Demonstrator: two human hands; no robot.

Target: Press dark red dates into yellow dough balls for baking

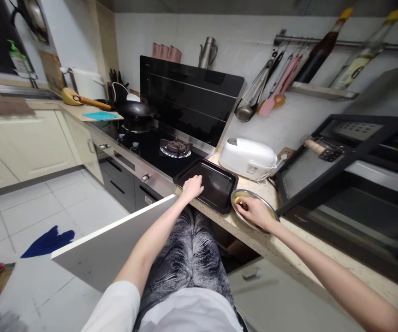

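Note:
A black baking tray (216, 182) lies on the counter beside the gas hob. My left hand (192, 186) is closed over the tray's near left edge, with its fingers curled onto the rim. To the right of the tray stands a metal bowl (271, 207) with something yellow inside. My right hand (254, 211) reaches into this bowl, its fingers pinched together at the yellow contents. What lies between those fingers is too small and blurred to name.
A white appliance (249, 159) stands behind the tray, and a black oven (358, 203) to the right. On the hob are a burner (176, 147) and a wok (134, 113). An open cabinet door (115, 240) juts out at my left. A blue cloth (50, 242) lies on the floor.

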